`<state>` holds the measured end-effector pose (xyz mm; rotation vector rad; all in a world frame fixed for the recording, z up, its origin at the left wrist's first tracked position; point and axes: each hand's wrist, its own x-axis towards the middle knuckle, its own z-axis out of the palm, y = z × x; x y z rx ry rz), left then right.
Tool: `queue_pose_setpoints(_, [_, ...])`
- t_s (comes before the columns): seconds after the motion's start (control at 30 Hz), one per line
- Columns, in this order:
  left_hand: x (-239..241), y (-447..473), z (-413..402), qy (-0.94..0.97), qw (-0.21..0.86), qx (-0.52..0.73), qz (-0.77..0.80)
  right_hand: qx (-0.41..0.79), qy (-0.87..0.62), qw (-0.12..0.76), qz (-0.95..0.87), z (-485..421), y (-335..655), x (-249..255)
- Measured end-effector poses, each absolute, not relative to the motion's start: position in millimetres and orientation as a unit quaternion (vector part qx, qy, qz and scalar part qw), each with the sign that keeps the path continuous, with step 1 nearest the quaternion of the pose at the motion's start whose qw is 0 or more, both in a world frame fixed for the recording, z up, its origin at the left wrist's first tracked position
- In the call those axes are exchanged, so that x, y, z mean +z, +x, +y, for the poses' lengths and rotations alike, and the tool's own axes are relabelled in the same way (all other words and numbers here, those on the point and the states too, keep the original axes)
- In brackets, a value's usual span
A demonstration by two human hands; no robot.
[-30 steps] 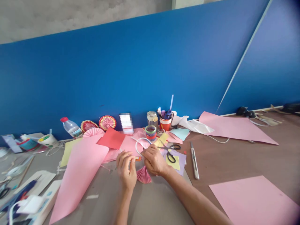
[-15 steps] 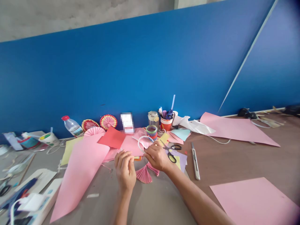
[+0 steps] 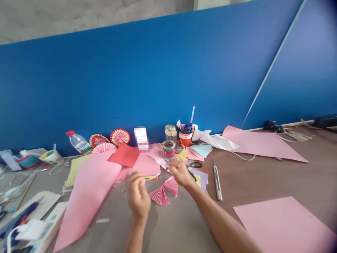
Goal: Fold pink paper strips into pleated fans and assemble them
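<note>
My left hand (image 3: pixel 138 196), a little blurred, has its fingers pinched together. A narrow white strip (image 3: pixel 153 177) reaches from its fingertips to the right. My right hand (image 3: pixel 180 172) is closed, higher up and to the right; what its fingers hold is hidden. Beside those fingertips shows a whitish piece (image 3: pixel 161 162), too unclear to name. On the table between and below the hands lies a pink pleated paper fan piece (image 3: pixel 161 196), spread in two wings. Black-handled scissors (image 3: pixel 196 164) lie partly hidden behind my right hand.
A utility knife (image 3: pixel 217 181) lies to the right, with pink sheets (image 3: pixel 284 221) beyond it. Left are a large curled pink sheet (image 3: pixel 89 196), red paper (image 3: pixel 124 154) and a power strip (image 3: pixel 48 225). A tape-filled jar (image 3: pixel 169 149), pen cup (image 3: pixel 185 138) and bottle (image 3: pixel 78 142) stand behind.
The white strip, looped up at my right hand before, now stretches low beside my left fingertips. My right hand has shifted slightly upward, and more of the pleated fan shows.
</note>
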<state>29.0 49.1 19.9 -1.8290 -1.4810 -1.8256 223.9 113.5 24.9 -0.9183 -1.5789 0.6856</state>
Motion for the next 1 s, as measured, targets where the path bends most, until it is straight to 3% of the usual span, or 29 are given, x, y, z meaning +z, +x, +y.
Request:
queue_pose_setpoints(0.07, [20, 19, 52, -0.469, 0.001, -0.706, -0.530, 0.298, -0.427, 0.593, -0.614, 121, 241, 26])
queue_pose_setpoints(0.17, [18, 19, 63, -0.349, -0.240, -0.792, -0.441, 0.291, -0.462, 0.625, -0.557, 126, 256, 27])
queue_pose_setpoints(0.27, [14, 34, 70, -0.306, -0.421, -0.759, -0.391, 0.159, -0.474, 0.598, -0.627, 126, 252, 22])
queue_pose_setpoints(0.37, [13, 46, 69, -0.310, -0.475, -0.735, -0.371, -0.010, -0.507, 0.534, -0.676, 128, 244, 9])
queue_pose_setpoints(0.53, [12, 51, 60, -0.347, -0.496, -0.693, -0.391, -0.074, -0.559, 0.488, -0.666, 126, 233, -2])
queue_pose_setpoints(0.7, [9, 58, 58, -0.402, -0.478, -0.658, -0.422, -0.003, -0.431, 0.511, -0.743, 103, 202, 10])
queue_pose_setpoints(0.9, [9, 53, 55, -0.592, -0.221, -0.589, -0.504, 0.075, -0.400, 0.552, -0.728, 96, 198, 19])
queue_pose_setpoints(1.0, [10, 50, 53, -0.642, -0.147, -0.546, -0.517, 0.113, -0.317, 0.495, -0.801, 98, 207, 28])
